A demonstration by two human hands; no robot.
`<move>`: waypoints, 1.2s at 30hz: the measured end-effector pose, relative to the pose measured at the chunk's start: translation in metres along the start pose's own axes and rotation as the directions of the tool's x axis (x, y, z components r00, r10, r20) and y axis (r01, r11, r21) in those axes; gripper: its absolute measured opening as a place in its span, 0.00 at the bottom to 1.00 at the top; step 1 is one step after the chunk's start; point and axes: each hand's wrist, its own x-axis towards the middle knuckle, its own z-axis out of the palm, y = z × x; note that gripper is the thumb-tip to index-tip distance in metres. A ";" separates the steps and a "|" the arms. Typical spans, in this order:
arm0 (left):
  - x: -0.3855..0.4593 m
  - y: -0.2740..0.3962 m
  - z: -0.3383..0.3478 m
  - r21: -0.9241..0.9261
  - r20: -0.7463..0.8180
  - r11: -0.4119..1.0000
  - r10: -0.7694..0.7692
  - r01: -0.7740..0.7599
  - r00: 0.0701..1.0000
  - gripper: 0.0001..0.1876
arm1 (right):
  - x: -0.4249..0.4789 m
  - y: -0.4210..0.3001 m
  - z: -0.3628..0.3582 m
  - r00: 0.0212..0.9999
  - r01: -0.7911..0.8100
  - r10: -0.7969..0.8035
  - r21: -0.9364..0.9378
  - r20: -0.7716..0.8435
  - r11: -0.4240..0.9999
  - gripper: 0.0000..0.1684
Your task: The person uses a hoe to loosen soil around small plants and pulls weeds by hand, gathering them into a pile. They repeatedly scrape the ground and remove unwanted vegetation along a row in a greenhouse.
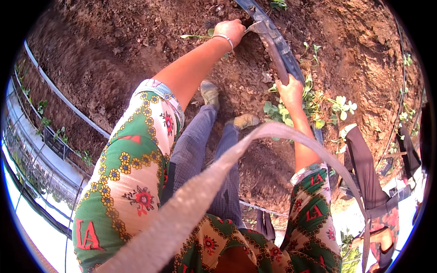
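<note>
My right hand (291, 91) grips the brown handle of a short hand hoe (276, 56). Its soil-caked head lies at the far end, beside a flat black irrigation hose (283, 47). Close to the hoe's blade, my left hand (231, 31) is down at the brown soil (164, 30) with its fingers bent under. Its fingertips are hidden, so I cannot tell whether it holds anything. A thin green seedling (196, 36) shows just left of that hand. Below my right hand, a clump of leafy green plants (312, 102) lies against the hose.
My shoes (210, 94) stand on the soil. A pale strap (211, 181) loops across the view. At right are other people, one in dark trousers (363, 160). A pale line (68, 92) and wire mesh (34, 167) run along the left. More plants (406, 116) grow at far right.
</note>
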 end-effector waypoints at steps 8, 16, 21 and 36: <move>0.001 -0.003 0.001 -0.026 -0.059 1.000 0.013 -0.014 0.998 0.08 | -0.058 -0.002 -0.018 0.993 0.025 0.017 0.344 -0.118 0.939 0.11; -0.008 0.003 -0.003 -0.111 -0.063 0.990 -0.096 0.089 0.993 0.09 | -0.052 -0.022 0.028 0.953 -0.275 0.298 0.263 -0.052 0.925 0.14; -0.040 0.003 -0.009 -0.379 -0.151 0.913 -0.223 0.152 0.963 0.17 | -0.055 -0.046 0.025 0.946 -0.286 0.318 0.286 -0.069 0.914 0.15; -0.093 -0.027 -0.054 -0.617 -0.094 0.771 -0.275 0.161 0.957 0.25 | -0.090 -0.049 0.029 0.945 -0.183 0.277 0.422 -0.172 0.888 0.14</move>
